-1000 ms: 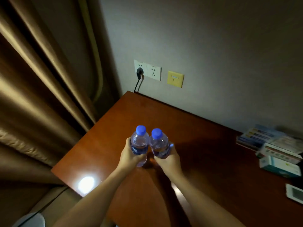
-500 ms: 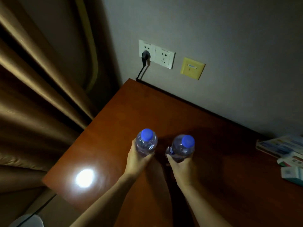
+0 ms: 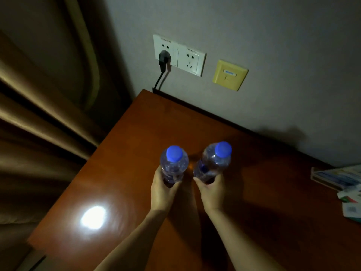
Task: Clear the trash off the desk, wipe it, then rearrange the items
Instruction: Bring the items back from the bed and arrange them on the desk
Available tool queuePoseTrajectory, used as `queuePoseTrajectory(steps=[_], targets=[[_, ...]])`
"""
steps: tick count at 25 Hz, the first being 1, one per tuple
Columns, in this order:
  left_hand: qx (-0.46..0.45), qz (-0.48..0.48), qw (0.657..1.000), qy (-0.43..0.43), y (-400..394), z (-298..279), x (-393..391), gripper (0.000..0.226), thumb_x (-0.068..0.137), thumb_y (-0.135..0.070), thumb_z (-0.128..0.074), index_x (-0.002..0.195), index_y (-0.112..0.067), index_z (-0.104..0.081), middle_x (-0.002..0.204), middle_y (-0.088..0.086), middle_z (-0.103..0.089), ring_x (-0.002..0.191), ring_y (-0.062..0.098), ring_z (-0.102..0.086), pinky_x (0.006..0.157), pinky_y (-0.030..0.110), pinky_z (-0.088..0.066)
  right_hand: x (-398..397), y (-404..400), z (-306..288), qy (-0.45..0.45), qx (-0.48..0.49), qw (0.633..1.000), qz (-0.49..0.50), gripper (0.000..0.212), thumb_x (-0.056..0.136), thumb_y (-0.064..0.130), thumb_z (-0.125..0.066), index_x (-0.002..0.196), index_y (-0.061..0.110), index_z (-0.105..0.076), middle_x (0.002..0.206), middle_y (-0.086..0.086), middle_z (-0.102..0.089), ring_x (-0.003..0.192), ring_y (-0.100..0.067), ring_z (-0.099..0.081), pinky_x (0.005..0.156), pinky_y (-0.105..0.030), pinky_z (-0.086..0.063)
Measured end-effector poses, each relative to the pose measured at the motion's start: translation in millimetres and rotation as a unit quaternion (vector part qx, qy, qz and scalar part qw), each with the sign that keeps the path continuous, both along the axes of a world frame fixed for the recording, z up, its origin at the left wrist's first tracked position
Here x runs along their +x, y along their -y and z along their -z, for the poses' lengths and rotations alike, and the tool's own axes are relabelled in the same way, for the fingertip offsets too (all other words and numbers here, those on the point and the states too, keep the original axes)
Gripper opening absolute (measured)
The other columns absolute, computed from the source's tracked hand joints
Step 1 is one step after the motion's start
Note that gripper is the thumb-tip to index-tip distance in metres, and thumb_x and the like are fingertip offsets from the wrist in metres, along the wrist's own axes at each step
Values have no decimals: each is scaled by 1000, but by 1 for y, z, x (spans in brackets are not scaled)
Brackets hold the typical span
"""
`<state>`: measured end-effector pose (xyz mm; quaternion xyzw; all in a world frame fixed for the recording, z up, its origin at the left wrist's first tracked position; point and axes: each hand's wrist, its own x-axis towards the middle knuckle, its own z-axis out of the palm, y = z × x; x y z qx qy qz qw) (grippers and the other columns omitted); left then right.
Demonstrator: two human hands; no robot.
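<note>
- Left hand (image 3: 163,189) grips a clear plastic water bottle with blue cap (image 3: 173,165), over the reddish-brown wooden desk (image 3: 148,133).
- Right hand (image 3: 212,190) grips a second clear blue-capped bottle (image 3: 213,163), tilted rightward, just beside the first.
- Contents unclear.

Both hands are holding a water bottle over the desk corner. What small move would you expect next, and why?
Probably lowering both to stand side by side near the wall. The left hand grips the left bottle, the right hand the right bottle, and the desk beyond them is bare.
</note>
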<state>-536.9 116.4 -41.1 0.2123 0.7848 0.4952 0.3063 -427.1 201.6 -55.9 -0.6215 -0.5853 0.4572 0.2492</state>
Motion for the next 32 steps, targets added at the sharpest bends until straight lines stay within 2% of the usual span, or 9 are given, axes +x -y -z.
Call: queuePoseTrajectory(steps=[5,10,13,15,19,25,27,29,32], targets=[[7,22,999,-28,-64,11,-44,67,73,-11,-77,131,-15,-42,126,-4,-56,113,8,-54,90,13,-42,-47,-58,9,-3,48,999,4,64,64,19,-85,121,15,-57,117,0,-64,110,-18,-59,95,-37,-47],[22,3,999,-28,-134,12,-90,71,74,-10,-76,134,-18,-39,126,-5,-55,111,4,-53,86,12,-41,-85,-103,12,-55,82,994,39,63,62,7,-84,119,5,-58,108,-4,-66,97,-13,-61,80,-4,-40],[17,-1,1000,-16,-160,11,-107,72,74,-8,-75,134,-21,-38,122,-7,-55,107,2,-52,81,8,-40,-99,-118,7,-81,68,992,71,57,63,0,-80,115,6,-56,96,7,-61,86,4,-57,71,2,-38],[18,7,1000,-24,-167,13,-113,73,74,-8,-76,134,-21,-38,123,-6,-56,109,4,-54,82,10,-42,-108,-124,4,-90,56,991,86,55,63,-1,-80,112,8,-56,91,14,-57,81,7,-57,70,0,-40],[24,23,998,-46,-171,16,-118,73,72,-7,-78,133,-18,-39,124,-2,-58,109,5,-55,86,13,-43,-116,-132,7,-82,59,992,81,66,60,5,-82,120,8,-55,107,-2,-64,97,-16,-60,86,-27,-47],[25,61,997,-45,-181,17,-115,71,72,-11,-79,131,-20,-41,122,-1,-59,111,12,-58,92,25,-49,-106,-134,6,-95,37,991,84,50,64,2,-79,103,22,-53,88,17,-60,82,-1,-61,67,-4,-45],[30,71,996,-46,-184,16,-108,70,72,-11,-79,130,-19,-41,121,0,-58,110,12,-58,90,23,-48,-98,-134,8,-83,33,992,94,51,64,7,-80,104,23,-53,91,14,-62,86,-6,-62,72,-8,-46],[37,83,995,-43,-187,14,-100,70,72,-10,-79,131,-19,-41,122,0,-58,111,12,-57,93,25,-48,-88,-135,8,-72,31,991,104,56,64,11,-81,110,25,-52,101,9,-63,93,-10,-61,82,-22,-48],[34,107,993,-49,-192,13,-91,70,72,-10,-79,130,-18,-42,121,0,-59,111,12,-57,93,25,-48,-75,-137,6,-68,31,991,115,60,65,11,-81,115,24,-52,102,11,-62,92,-4,-59,80,-15,-44]])
